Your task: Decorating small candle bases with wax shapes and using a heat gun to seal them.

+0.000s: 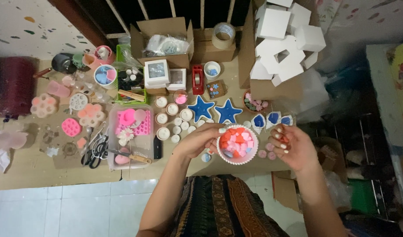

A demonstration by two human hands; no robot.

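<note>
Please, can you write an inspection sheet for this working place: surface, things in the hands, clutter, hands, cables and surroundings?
Surface: low tan worktop, crowded.
Job's things: small white fluted bowl filled with red, pink and blue heart-shaped pieces; one small red piece.
Clutter: two blue star-shaped moulds, pink silicone moulds, small white round cups, black-handled scissors, red tape dispenser, open cardboard boxes, white foam blocks.
Grippers: left hand holds the bowl's rim; right hand pinches the red piece beside the bowl.
Cables: nothing seen.
Surroundings: white tiled floor, speckled wall, patterned dark cloth over the person's lap.
</note>
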